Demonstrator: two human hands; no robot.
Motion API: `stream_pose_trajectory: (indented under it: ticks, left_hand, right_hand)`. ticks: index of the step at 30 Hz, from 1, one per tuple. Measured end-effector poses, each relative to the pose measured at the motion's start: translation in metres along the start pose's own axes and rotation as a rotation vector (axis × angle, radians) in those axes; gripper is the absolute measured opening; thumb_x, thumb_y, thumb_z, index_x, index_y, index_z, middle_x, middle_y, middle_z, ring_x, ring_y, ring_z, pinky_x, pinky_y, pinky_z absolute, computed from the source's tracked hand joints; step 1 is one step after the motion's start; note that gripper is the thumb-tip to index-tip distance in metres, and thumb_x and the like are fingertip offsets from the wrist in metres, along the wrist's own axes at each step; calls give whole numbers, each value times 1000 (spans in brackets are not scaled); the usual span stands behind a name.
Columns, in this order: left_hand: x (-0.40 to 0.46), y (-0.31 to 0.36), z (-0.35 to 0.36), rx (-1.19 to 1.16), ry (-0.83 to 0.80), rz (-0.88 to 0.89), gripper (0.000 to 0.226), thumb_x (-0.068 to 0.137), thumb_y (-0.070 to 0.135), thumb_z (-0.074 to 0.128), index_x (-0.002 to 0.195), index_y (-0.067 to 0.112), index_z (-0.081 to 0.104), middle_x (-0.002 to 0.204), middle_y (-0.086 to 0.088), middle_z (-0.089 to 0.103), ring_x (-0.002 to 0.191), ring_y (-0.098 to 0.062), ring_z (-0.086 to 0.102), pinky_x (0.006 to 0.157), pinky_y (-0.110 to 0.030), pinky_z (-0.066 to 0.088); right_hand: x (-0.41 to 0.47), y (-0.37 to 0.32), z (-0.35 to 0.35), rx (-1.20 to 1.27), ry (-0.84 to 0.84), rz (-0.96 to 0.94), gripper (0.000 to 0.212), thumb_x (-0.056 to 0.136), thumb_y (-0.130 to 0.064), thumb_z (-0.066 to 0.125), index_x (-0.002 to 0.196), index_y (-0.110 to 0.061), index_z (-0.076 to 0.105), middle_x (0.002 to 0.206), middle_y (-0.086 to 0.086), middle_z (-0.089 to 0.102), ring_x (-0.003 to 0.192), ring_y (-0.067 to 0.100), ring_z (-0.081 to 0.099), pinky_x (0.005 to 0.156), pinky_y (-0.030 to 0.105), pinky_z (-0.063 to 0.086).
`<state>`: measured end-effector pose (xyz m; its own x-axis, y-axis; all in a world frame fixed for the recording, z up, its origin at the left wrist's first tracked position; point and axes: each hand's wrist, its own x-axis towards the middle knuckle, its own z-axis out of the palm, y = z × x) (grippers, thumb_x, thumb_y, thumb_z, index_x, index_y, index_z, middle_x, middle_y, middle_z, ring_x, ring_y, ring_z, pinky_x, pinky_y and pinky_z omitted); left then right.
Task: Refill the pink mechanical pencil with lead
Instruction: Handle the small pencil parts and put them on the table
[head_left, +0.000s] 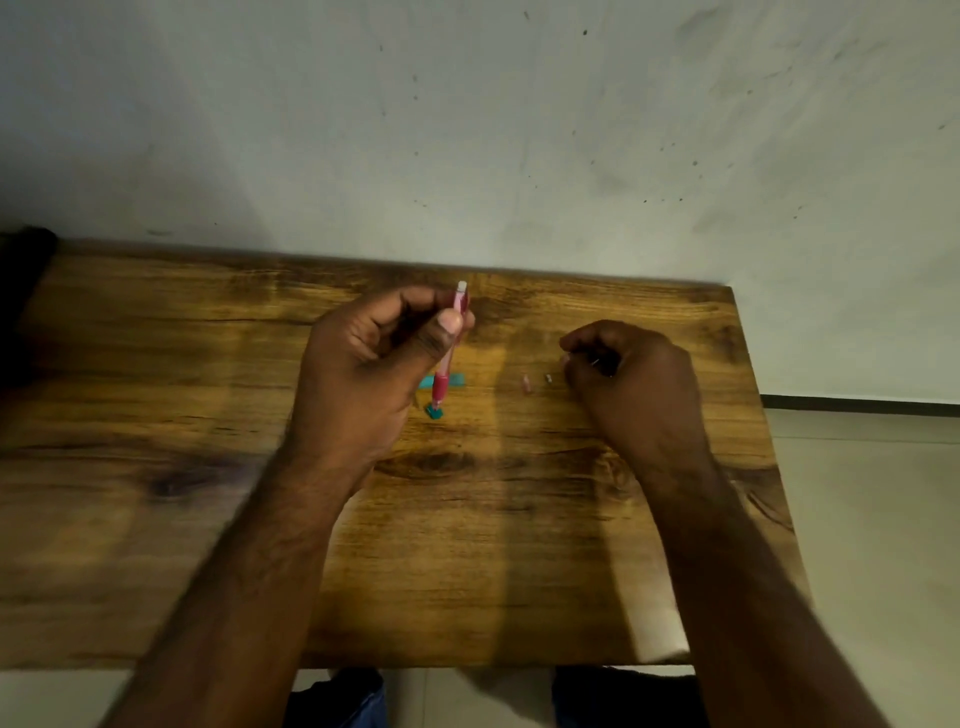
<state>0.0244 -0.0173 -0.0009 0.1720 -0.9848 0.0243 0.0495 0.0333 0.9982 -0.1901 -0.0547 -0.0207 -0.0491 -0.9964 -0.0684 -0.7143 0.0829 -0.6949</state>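
Observation:
My left hand (374, 358) grips the pink mechanical pencil (451, 348) between thumb and fingers, held nearly upright with its white top end pointing away from me. Behind the pencil lies a teal lead case (457, 381), and a small teal cap (434, 412) sits just under the pencil's tip. My right hand (631, 379) rests on the table to the right with fingers curled, pinching what looks like a thin dark lead. Two tiny parts lie left of that hand: a small pink piece (526, 384) and a small grey piece (547, 378).
The wooden table (208, 519) stands against a pale wall. Its right edge ends near a tiled floor. A dark object (26, 291) sits at the table's far left corner.

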Motion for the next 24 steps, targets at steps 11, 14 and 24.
stream_pose_trajectory:
  ticks: [11,14,24]
  left_hand:
    - [-3,-3,1,148,-51,35,21,91,19,70,111,24,74,102,8,78,97,-7,73,83,-23,58]
    - [-4,-4,1,264,-66,78,21,94,16,71,114,23,76,106,10,77,100,-5,71,84,-22,56]
    - [-5,-5,1,505,-95,166,23,94,19,71,115,28,74,109,17,69,106,3,65,86,-7,48]
  right_hand:
    - [-8,-14,16,-299,-70,-34,10,93,-27,67,97,-25,76,97,-2,73,86,21,69,75,30,54]
    - [-8,-13,15,-258,-97,-10,7,93,-26,67,94,-24,74,94,-3,73,85,18,68,76,32,55]
    - [-7,-29,8,1010,-174,211,10,93,2,67,97,-7,69,79,7,69,73,17,65,66,28,56]
